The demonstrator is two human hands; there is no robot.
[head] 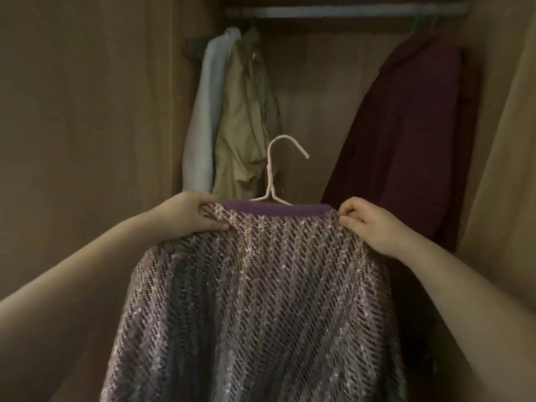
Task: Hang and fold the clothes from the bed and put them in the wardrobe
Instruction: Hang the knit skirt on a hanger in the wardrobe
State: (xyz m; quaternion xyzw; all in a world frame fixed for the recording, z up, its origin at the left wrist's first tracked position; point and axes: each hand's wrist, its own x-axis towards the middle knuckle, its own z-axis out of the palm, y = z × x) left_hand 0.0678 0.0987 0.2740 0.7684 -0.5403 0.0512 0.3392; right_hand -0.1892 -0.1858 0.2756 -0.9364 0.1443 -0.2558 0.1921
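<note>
My left hand [188,216] grips and my right hand [368,224] pinches the top corners of the garment [261,300]. It is a drape of glittering diagonal sequin stripes under a plain purple band, held up before the brown wooden wardrobe [87,111]. A thin white wire hanger [275,175] rises from the band, its hook below the pale round rail [345,11], where a creased khaki shirt [246,117] and a smooth maroon coat [412,126] hang.
</note>
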